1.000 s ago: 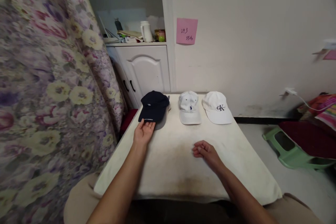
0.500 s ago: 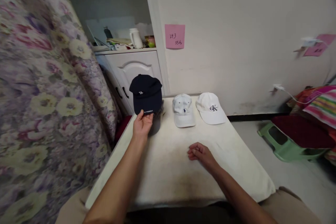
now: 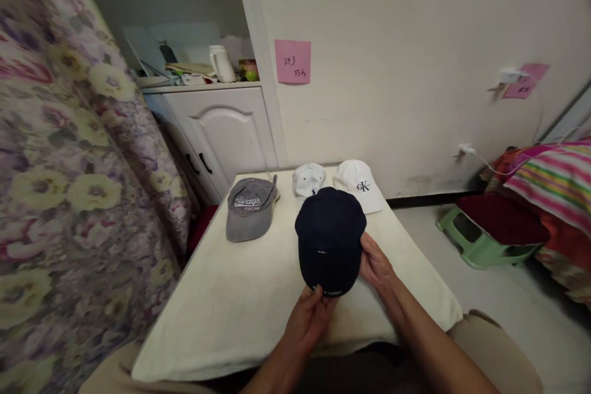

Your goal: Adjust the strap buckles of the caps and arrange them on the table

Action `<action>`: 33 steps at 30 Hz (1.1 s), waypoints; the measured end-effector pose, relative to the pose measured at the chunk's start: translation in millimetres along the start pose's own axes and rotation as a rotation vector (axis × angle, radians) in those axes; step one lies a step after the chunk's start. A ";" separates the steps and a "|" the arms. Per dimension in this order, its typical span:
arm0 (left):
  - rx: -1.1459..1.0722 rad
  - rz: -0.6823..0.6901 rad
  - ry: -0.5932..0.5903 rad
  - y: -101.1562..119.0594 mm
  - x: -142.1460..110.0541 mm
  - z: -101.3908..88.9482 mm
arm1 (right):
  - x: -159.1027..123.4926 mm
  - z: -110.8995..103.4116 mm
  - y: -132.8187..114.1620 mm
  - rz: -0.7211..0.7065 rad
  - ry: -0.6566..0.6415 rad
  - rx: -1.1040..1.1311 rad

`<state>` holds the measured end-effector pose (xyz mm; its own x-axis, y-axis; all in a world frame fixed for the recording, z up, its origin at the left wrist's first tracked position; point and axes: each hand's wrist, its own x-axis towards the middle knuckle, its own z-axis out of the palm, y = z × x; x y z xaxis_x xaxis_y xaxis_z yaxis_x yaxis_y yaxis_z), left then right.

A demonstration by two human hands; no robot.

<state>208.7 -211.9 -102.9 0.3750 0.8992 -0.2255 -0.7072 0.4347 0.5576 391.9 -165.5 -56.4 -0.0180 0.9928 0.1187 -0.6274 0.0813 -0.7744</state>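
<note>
A navy baseball cap (image 3: 330,228) is held above the front middle of the table, its brim toward me. My left hand (image 3: 310,317) pinches the brim's front edge, thumb on top. At the cap's right side, my right hand (image 3: 376,261) grips the edge, its fingertips partly hidden behind the fabric. A grey cap with white lettering (image 3: 252,209) rests at the table's far left. Behind the navy cap sits a pale blue-white cap (image 3: 308,178), its brim hidden from view. Beside it lies a white cap with black letters (image 3: 357,178).
A cream cloth covers the table (image 3: 221,314). Floral curtain (image 3: 92,197) hangs at the left, and a white cabinet (image 3: 226,123) stands behind. To the right are a green stool (image 3: 466,240) and a striped cover (image 3: 554,178). A pink note (image 3: 292,61) is on the wall.
The navy cap has come from the far left toward me and to the right, uncovering the grey cap. My right hand has taken hold of its side; the view has shifted slightly right.
</note>
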 end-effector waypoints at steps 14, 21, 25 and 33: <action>0.090 0.040 -0.045 45.8 -0.8 10.7 | -17.3 -13.2 -12.2 0.122 0.004 -0.040; -0.067 0.000 0.027 73.4 4.7 15.6 | -19.1 -7.6 -14.0 0.147 -0.066 -0.058; -0.103 0.044 0.122 81.4 6.4 20.9 | -21.1 -2.6 -18.4 0.180 -0.117 -0.032; 0.009 0.177 0.078 98.7 1.9 31.6 | -20.5 -10.7 -15.8 0.162 -0.114 -0.018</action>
<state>158.5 -168.9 -23.0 0.1971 0.9630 -0.1840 -0.7524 0.2689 0.6013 410.6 -186.2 -53.3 -0.2060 0.9767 0.0604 -0.5950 -0.0760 -0.8001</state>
